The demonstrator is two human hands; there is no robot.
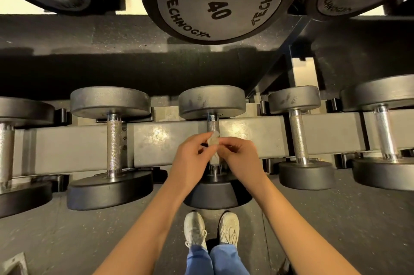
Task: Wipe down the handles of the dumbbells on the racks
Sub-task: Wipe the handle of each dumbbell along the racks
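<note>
Head view: my left hand (190, 156) and right hand (239, 158) meet over the middle dumbbell's knurled steel handle (212, 124) on the lower rack. Curled fingers of both pinch the crumpled pale wipe (214, 141) at the handle. The neighbouring handles (114, 144) stand well apart, with open grey rack beam (165, 138) either side.

Dark speckled rubber floor (336, 218), pale flecks throughout. Cream wall (132, 2) at top, brightly lit. Warm light from above, deep shadow band across middle. Grey metal plate (13, 263) on floor, bottom-left corner.
</note>
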